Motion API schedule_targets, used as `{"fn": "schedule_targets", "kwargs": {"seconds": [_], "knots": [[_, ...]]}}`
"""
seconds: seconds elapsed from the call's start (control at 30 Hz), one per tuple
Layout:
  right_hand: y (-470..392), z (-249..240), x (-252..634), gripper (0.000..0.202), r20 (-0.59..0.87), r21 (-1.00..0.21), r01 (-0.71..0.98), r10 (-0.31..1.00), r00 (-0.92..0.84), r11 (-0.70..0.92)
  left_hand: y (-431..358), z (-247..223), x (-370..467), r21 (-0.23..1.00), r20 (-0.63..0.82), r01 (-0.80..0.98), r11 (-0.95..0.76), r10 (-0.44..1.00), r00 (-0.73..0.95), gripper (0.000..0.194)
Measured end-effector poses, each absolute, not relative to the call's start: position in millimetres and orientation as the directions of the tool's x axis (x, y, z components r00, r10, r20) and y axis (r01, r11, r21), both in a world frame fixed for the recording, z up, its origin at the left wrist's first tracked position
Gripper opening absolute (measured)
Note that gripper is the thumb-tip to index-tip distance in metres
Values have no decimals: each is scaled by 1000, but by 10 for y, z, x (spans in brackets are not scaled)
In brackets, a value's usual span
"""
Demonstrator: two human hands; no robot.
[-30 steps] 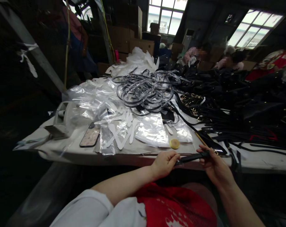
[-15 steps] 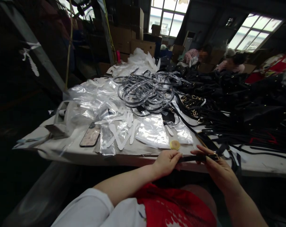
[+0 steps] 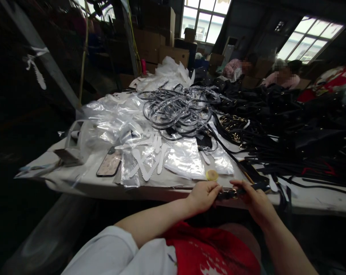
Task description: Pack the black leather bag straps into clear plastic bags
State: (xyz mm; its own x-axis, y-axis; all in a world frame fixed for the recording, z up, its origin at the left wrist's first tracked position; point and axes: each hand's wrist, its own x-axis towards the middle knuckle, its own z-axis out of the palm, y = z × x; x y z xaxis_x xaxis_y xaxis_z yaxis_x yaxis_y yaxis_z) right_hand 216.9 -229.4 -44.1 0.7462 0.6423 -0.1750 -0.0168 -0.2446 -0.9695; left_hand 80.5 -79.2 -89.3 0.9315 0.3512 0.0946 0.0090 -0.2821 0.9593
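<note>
A black strap with a small gold buckle runs between my two hands at the table's front edge. My left hand is closed on its left end, thumb and fingers pinched together. On the right, my right hand grips the strap just beyond the buckle, the back of the hand hiding part of it. Just behind my left hand lies a round yellow-rimmed piece. Clear plastic bags and white serrated strips lie further left.
A phone lies at the front left, near a tape dispenser. Bagged black straps fill the middle. Black straps and bags cover the right side. People sit beyond the table.
My right hand has moved slightly left along the strap, and the buckle now shows between my hands instead of at the right fingers. My left hand has barely moved.
</note>
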Motion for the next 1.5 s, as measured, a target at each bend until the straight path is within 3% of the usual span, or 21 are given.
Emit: {"fn": "schedule_targets", "kwargs": {"seconds": [0.13,0.33,0.4,0.5,0.57,0.67,0.73,0.83,0.9,0.97,1.07,1.17,1.27,1.37,1.43,1.5], "knots": [[-2325,-467,2233,47,-150,-897,202,701,697,-393,-796,-883,821,958,144,-47,-284,331,932,36],[-2272,-515,2104,37,-7,-830,422,762,647,-365,-827,-814,848,942,154,-39,-333,328,932,38],[-2252,-518,2115,41,48,-889,369,748,662,-270,-832,-801,856,947,144,-32,-321,333,932,38],[-2228,-511,2198,49,81,-982,168,618,782,-85,-836,-790,869,948,135,-16,-316,360,923,37],[-2203,-515,2205,49,95,-987,151,573,814,-51,-838,-778,879,949,133,-4,-316,388,912,37],[-2136,-552,2026,48,80,-956,252,698,711,-147,-848,-762,881,954,142,-5,-300,437,888,36],[-2083,-575,1852,47,2,-958,227,791,611,-173,-863,-777,862,952,173,-23,-304,477,862,35],[-2035,-521,1777,46,-95,-994,-6,836,540,-109,-888,-856,798,945,208,-38,-324,511,834,34],[-2037,-413,1907,41,-111,-979,-202,790,602,16,-898,-915,744,941,199,-14,-339,516,833,33],[-2040,-296,2084,34,-106,-945,-292,702,704,150,-898,-938,700,938,180,12,-345,520,835,34],[-1984,-236,2139,35,-51,-967,-199,649,759,157,-895,-868,675,957,159,-1,-289,522,838,35],[-1878,-349,1851,40,-40,-995,-91,730,682,30,-910,-740,685,981,148,-57,-188,519,842,40],[-1872,-451,1622,44,-127,-986,-159,819,560,-44,-929,-672,679,977,200,-125,-173,537,819,42],[-2034,-350,1789,37,-89,-964,-256,815,572,74,-922,-683,643,962,251,-143,-233,550,796,40],[-2168,-196,2019,32,-2,-953,-222,728,685,206,-907,-695,625,961,243,-118,-251,555,796,41],[-2245,-66,2174,32,64,-966,-115,642,764,233,-896,-678,631,964,226,-99,-248,557,799,41]]}}
